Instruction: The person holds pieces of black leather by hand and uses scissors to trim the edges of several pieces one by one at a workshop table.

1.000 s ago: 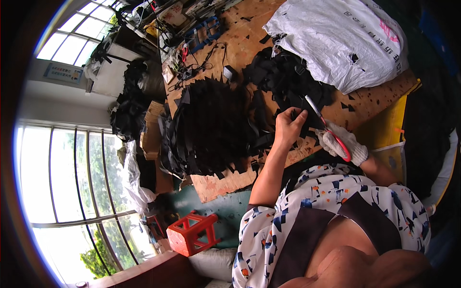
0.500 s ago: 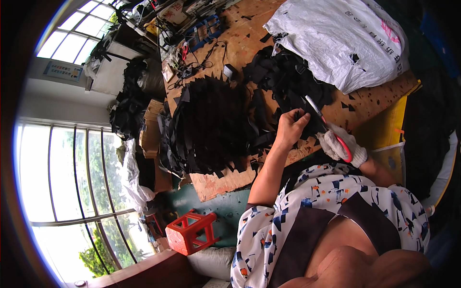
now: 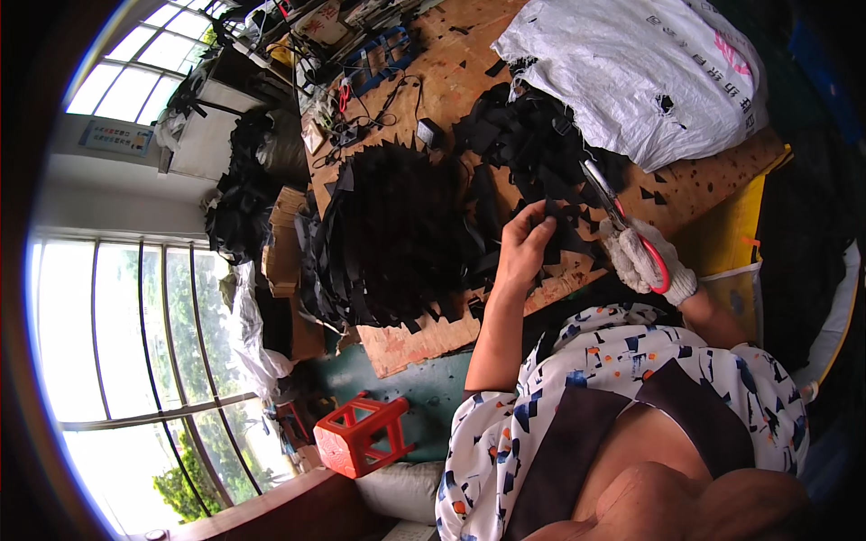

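Note:
My bare left hand (image 3: 526,242) pinches a black fabric piece (image 3: 568,236) above the plywood tabletop (image 3: 695,185), just left of a pair of scissors (image 3: 603,187). Its red handles are in the fingers of my right hand (image 3: 640,257), which wears a pale knitted glove; the blades point up and away from me. A large mound of black strips (image 3: 388,234) lies left of my left hand, its edges made of many cut ends. Beyond my hands is a looser pile of black pieces (image 3: 505,126), with small scraps scattered around it.
A white woven sack (image 3: 622,81) covers the far right of the table. Cords, a black adapter (image 3: 428,132) and a blue crate (image 3: 379,63) sit toward the back. Below the table's left part stands a red plastic stool (image 3: 361,435). Barred windows (image 3: 126,334) line the left.
My left hand has moved left with the black piece, away from the blades. The scissors in my gloved right hand have shifted slightly up and right, and the gap between the hands has widened.

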A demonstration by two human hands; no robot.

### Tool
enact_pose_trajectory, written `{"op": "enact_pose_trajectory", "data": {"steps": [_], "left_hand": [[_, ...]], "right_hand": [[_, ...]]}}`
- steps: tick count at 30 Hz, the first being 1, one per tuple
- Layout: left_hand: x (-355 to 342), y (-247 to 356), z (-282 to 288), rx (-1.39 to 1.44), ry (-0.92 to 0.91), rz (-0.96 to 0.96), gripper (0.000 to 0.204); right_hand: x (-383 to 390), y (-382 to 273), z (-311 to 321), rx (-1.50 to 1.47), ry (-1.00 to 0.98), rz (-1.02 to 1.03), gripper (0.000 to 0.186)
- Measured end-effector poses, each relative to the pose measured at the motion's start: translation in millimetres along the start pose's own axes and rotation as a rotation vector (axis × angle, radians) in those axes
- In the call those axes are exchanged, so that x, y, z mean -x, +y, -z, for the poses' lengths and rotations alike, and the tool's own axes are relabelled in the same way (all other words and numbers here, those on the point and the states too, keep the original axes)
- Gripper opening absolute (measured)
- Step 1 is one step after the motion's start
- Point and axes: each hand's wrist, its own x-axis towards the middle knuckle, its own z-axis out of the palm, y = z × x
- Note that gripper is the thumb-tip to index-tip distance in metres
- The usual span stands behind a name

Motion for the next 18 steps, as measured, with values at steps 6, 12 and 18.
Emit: {"op": "enact_pose_trajectory", "data": {"steps": [6,12,18], "left_hand": [[45,66,45,0.446,-0.224,-0.413,0.017],[-20,16,32,-0.590,0.240,-0.265,0.019],[-78,-45,20,-1.383,0.391,-0.210,0.024]], "right_hand": [[3,-13,11,-0.178,-0.084,-0.060,0.033],[7,-3,8,0.206,0.084,0.144,0.029],[3,-11,-11,0.215,0.216,0.097,0.023]]}}
